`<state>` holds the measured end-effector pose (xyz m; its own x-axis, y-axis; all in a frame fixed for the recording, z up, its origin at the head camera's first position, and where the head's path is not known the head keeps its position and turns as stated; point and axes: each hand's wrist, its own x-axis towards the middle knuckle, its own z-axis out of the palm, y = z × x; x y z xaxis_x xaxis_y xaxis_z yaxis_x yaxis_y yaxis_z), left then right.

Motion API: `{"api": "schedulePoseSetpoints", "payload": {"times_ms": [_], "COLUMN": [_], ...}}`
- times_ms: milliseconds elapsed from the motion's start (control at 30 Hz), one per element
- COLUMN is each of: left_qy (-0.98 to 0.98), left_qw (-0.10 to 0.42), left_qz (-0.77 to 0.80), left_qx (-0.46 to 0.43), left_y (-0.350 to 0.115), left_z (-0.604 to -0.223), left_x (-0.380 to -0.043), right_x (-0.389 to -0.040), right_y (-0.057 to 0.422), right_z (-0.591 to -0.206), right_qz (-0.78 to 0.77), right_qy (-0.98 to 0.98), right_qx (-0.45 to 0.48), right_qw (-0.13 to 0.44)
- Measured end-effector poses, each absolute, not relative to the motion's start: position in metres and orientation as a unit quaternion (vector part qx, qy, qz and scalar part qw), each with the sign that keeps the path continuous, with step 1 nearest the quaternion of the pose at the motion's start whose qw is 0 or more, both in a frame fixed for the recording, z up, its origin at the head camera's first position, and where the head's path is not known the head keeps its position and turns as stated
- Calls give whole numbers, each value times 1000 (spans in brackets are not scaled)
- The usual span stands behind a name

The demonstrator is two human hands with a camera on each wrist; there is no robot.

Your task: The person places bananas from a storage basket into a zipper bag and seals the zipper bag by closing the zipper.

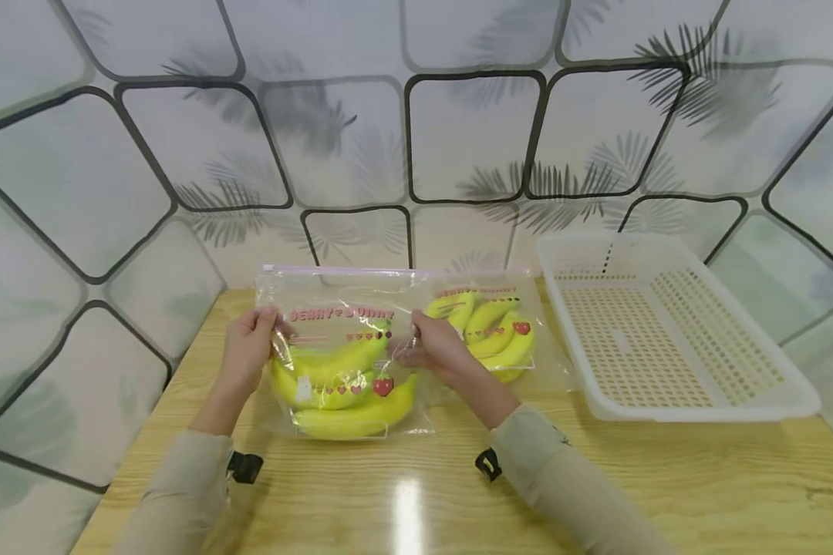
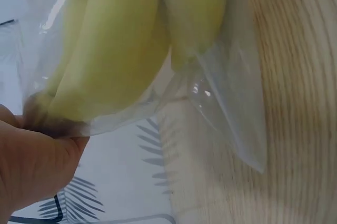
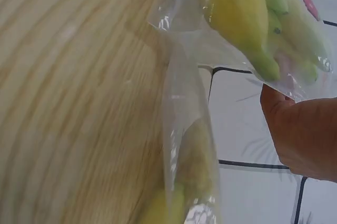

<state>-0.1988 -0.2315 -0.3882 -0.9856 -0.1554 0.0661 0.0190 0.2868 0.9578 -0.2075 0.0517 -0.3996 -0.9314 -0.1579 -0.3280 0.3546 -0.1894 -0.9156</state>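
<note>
A clear zip bag (image 1: 340,287) with "Berry Bunny" print stands upright above the table, a pink-lilac zip strip along its top. Yellow bananas (image 1: 352,422) lie inside it. My left hand (image 1: 245,348) pinches the bag's left side between thumb and fingers, and the left wrist view shows the same thumb (image 2: 39,155) against the plastic. On the opposite side my right hand (image 1: 444,348) grips the bag's right edge; its fingers are partly hidden behind the film. Just behind that hand is a second zip bag (image 1: 554,366), also holding bananas (image 1: 510,361).
To the right stands a white plastic basket (image 1: 701,413) with perforated walls and floor. The wooden table (image 1: 333,501) meets a patterned wall covering (image 1: 347,146) at the back and sides. Light glares off the table's front middle.
</note>
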Motion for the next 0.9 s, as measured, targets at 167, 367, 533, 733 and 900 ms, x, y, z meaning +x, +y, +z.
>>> {"api": "schedulePoseSetpoints", "payload": {"times_ms": [167, 367, 533, 733, 900], "left_qy": [-809, -834, -897, -949, -953], "left_qw": [89, 81, 127, 218, 225], "left_qz": [-580, -543, -422, -191, -109], "left_qx": [40, 53, -18, -122, -171], "left_y": [-239, -241, -234, -211, -200], "left_z": [-388, -388, -401, -416, -425], "left_x": [-209, -212, -190, -156, -137], "right_x": [-212, -218, -203, -192, -194], "right_y": [37, 31, 31, 31, 30], "right_z": [-392, -399, -404, -404, -404], "right_qz": [-777, -738, -665, -592, -515], "right_qy": [605, 664, 743, 799, 848], "right_qx": [94, 42, -7, -73, -111], "right_qw": [147, 116, 82, 79, 51]}}
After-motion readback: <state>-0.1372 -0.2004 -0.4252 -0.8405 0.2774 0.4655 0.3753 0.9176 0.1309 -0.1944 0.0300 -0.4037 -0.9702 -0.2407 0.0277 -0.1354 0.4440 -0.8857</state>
